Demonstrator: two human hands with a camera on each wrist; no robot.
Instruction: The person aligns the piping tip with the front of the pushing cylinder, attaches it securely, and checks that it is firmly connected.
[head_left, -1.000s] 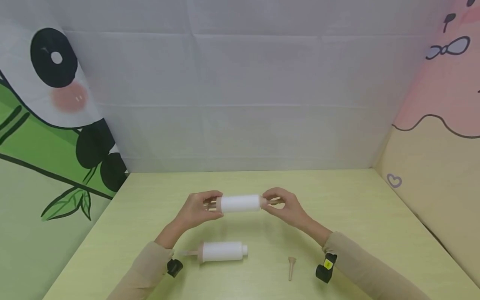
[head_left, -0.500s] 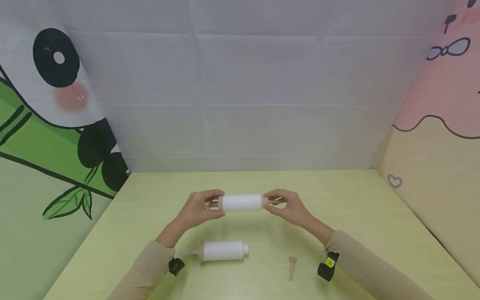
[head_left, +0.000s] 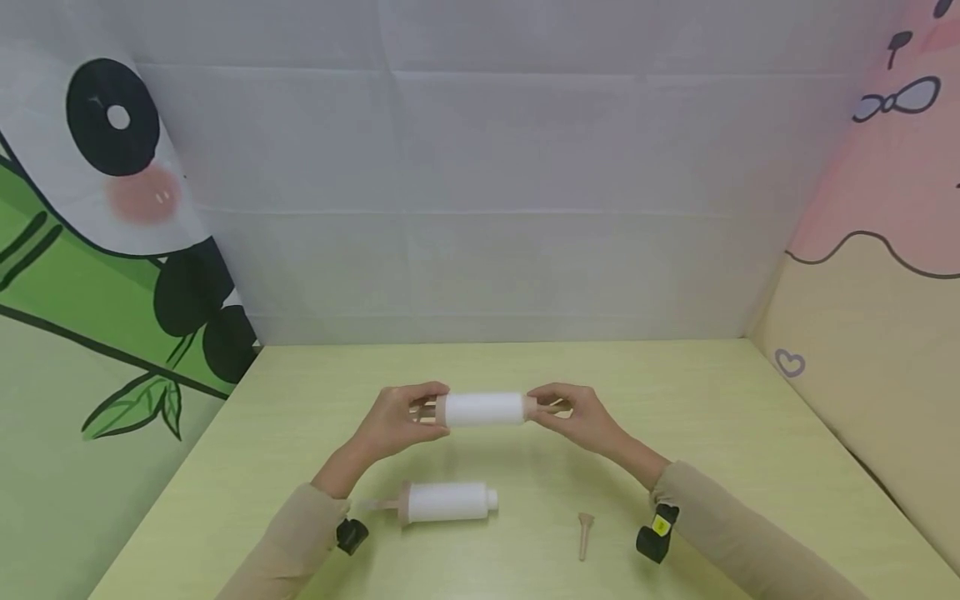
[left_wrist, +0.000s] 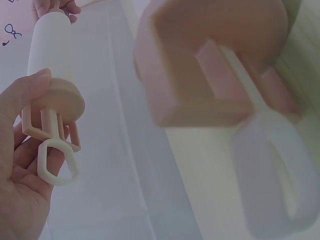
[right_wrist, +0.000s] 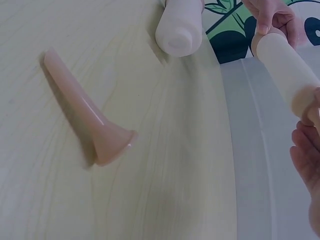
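White cylinder (head_left: 483, 408) held up over table (head_left: 660, 392), middle of head view, roughly level, 1 hand per end. Left hand (head_left: 397, 421) grips the left end: thumb on top by the pinkish cap (left_wrist: 67, 99), fingers curled underneath, white pull ring (left_wrist: 59, 180) sticking out past the cap's open frame. Right hand (head_left: 573, 417) pinches the pinkish tip (head_left: 530, 407) at the other end, thumb and fingers narrow on it; exact contact partly hidden in right wrist view.

Second cylinder (head_left: 447, 502), same kind, lies on its side on the table, nearer the person, below the held cylinder. Its pinkish collar (head_left: 404, 503) points left, white neck (head_left: 492, 500) right. Loose pinkish nozzle (head_left: 583, 535) lies right of it, well apart, flared end away from the person. 2 beige sleeves (head_left: 281, 542), 1 black camera (head_left: 351, 535) at each wrist. Pale cloth backdrop (head_left: 525, 208) behind; cartoon panda (head_left: 112, 117) at left.
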